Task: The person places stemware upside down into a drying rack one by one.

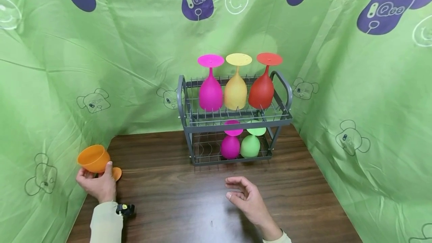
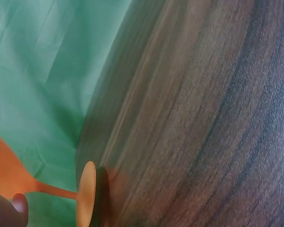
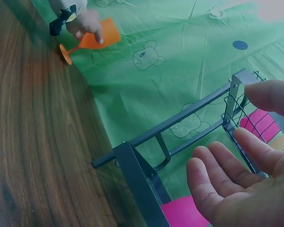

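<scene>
At the left of the table, my left hand [image 1: 99, 185] grips the bowl of an orange plastic wine glass [image 1: 95, 159]. Its mouth faces up and its round foot [image 2: 86, 194] is close to the tabletop; whether they touch I cannot tell. My right hand [image 1: 248, 201] is held in front of the dish rack [image 1: 233, 126] with loosely bent fingers and nothing in them. Upside down on the upper tier stand a magenta glass [image 1: 210, 95], a yellow glass [image 1: 235, 95] and a red glass [image 1: 261, 93]. Below, another magenta glass [image 1: 230, 147] and a green glass [image 1: 250, 146] are upturned too.
The two-tier grey rack has raised side handles [image 1: 181, 98] and wire prongs. It stands at the back of the dark wooden table [image 1: 168, 198]. Green printed cloth [image 1: 135, 48] hangs close along the back and both sides.
</scene>
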A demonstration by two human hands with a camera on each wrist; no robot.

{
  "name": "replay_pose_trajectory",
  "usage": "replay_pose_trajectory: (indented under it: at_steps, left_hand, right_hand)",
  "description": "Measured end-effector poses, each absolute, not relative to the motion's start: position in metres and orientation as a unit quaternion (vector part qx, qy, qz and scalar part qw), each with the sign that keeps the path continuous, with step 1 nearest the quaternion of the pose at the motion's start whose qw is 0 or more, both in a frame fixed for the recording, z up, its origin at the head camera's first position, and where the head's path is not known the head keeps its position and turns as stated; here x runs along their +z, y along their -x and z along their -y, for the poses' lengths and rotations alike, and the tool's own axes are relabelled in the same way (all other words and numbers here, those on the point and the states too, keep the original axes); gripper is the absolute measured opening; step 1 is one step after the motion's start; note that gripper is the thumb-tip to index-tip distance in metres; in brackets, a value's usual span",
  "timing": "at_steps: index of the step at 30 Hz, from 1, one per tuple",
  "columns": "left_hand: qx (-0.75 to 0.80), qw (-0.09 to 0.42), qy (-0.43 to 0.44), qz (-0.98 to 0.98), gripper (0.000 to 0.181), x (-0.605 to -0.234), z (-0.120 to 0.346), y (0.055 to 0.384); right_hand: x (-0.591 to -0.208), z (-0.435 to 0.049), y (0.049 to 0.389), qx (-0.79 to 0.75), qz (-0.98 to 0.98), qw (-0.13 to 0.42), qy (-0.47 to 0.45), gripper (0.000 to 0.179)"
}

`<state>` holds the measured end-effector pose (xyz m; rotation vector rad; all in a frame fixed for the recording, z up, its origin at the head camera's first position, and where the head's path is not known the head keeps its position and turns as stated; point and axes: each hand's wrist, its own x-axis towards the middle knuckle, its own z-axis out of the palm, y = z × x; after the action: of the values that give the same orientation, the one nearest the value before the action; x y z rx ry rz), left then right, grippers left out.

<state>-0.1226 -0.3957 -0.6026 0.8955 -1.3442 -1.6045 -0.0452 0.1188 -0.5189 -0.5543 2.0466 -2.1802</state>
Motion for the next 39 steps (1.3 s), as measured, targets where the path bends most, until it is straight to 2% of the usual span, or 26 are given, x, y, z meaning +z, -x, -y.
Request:
replay_pose_trajectory:
  at_steps: [10,22,31,39]
  left_hand:
    - [-0.606,0.413,-0.341,0.588,0.085,-0.596,0.385,0.12]
    - [-0.518,0.406,-0.294,0.693,0.083,-0.566,0.363,0.096]
    - [-0.456,0.384,-0.198,0.778,0.084,-0.537,0.327,0.072]
    - [-0.4,0.366,-0.043,0.839,0.09,-0.522,0.287,0.058]
  right_hand:
    - [-0.516,-0.123,0.048,-0.708,-0.68,0.044,0.183,0.037]
    - [-0.509,-0.128,0.054,-0.687,-0.704,0.038,0.176,0.038]
    - [-0.497,-0.128,0.058,-0.68,-0.709,0.038,0.184,0.04]
    - [-0.49,-0.128,0.058,-0.66,-0.726,0.032,0.188,0.043]
